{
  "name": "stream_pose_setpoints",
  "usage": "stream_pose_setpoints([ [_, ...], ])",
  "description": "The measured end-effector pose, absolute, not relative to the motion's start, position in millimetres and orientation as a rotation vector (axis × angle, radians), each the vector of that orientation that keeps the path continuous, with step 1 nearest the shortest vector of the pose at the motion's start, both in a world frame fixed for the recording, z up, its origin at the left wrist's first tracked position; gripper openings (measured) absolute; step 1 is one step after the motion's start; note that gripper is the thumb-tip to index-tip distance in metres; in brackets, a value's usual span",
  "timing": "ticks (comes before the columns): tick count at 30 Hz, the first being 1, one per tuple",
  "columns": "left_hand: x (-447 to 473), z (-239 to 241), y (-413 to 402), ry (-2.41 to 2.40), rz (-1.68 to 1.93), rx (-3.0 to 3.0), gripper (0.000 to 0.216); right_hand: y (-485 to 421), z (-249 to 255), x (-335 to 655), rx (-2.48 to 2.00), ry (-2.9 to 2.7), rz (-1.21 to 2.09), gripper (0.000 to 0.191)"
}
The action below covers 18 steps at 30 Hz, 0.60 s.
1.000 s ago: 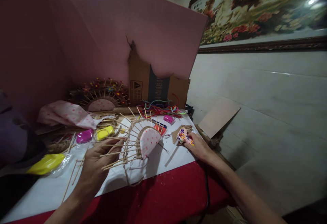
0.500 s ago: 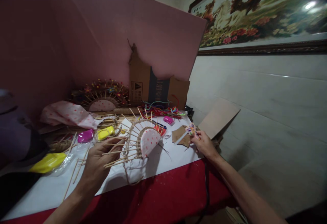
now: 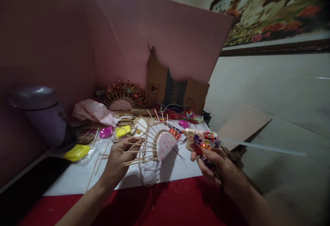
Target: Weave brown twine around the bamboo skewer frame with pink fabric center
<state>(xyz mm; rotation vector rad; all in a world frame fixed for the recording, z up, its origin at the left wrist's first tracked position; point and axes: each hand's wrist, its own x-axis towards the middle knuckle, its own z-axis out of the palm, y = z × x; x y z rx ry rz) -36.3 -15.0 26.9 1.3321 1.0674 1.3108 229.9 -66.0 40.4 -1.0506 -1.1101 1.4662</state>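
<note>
My left hand [image 3: 123, 154] grips a half-round woven craft [image 3: 166, 145] by its sticks. A pink polka-dot cloth covers its inner half-disc, brown twine winds around it, and thin wooden sticks fan outward. One loose twine end hangs below. My right hand [image 3: 215, 159] is wrapped around a glue gun [image 3: 202, 137] in a flowered pattern, with a small red light lit. A translucent glue stick [image 3: 268, 147] juts from its rear, and its nozzle points left toward the craft. Behind the gun, a piece of cardboard [image 3: 190, 146] is mostly hidden.
Yellow [image 3: 123, 131] and magenta [image 3: 106, 132] packets lie on the white paper [image 3: 69, 181]. A purple bottle-like object [image 3: 48, 116] stands left. At the back are a similar finished-looking fan [image 3: 121, 104], torn cardboard [image 3: 157, 78] and colourful pipe cleaners [image 3: 175, 111].
My right hand has lifted the glue gun off the cardboard area and turned it, nozzle now toward the craft. The view has swung left. My left hand keeps its hold.
</note>
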Motion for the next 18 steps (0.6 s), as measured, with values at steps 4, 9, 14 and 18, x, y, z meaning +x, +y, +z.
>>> stream_pose_setpoints([
  [4,-35,26,-16,1.064,1.288,1.343,0.021,-69,49,195,-1.043,-1.294,1.616,0.037],
  [9,-35,25,-15,1.054,1.3,1.399,0.019,-63,50,171,-1.142,-1.371,1.664,0.04],
  [14,-35,26,-16,1.01,1.311,1.431,0.016,-59,54,164,-1.147,-1.4,1.678,0.04],
  [18,-36,24,-16,0.983,1.318,1.449,0.016,-58,55,162,-1.171,-1.381,1.686,0.04],
])
